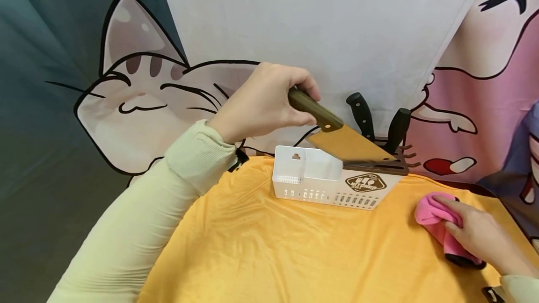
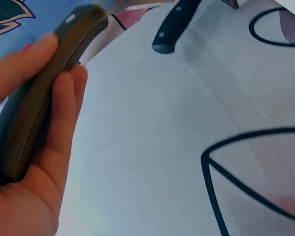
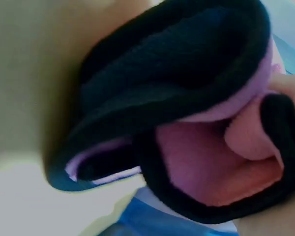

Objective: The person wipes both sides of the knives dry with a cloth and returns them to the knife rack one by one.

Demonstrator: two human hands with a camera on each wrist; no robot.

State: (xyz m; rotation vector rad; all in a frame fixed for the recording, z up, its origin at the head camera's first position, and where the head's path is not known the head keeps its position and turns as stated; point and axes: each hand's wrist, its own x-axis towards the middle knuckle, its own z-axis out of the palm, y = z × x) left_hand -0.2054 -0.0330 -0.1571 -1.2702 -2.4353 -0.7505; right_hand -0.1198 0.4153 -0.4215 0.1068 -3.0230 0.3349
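My left hand (image 1: 269, 99) grips a cleaver by its olive-brown handle (image 1: 313, 109), thumb and fingers wrapped round it. The broad cleaver blade (image 1: 351, 144) looks yellow and slants down to the right, its lower edge over the slotted brown top of a white knife holder (image 1: 324, 188). In the left wrist view the handle (image 2: 42, 98) lies across the palm. At the right, my right hand (image 1: 480, 228) grips a bunched pink cloth (image 1: 440, 219) with black trim. Close up in the right wrist view, the cloth (image 3: 196, 162) shows folds and black edging.
Two black-handled knives (image 1: 360, 113) stand in the back of the holder, the right one (image 1: 397, 127) tilted right. Brown hooks (image 1: 410, 155) stick out of its right end. A yellow cloth (image 1: 269, 251) covers the table, and a cartoon-print curtain (image 1: 320, 27) hangs behind.
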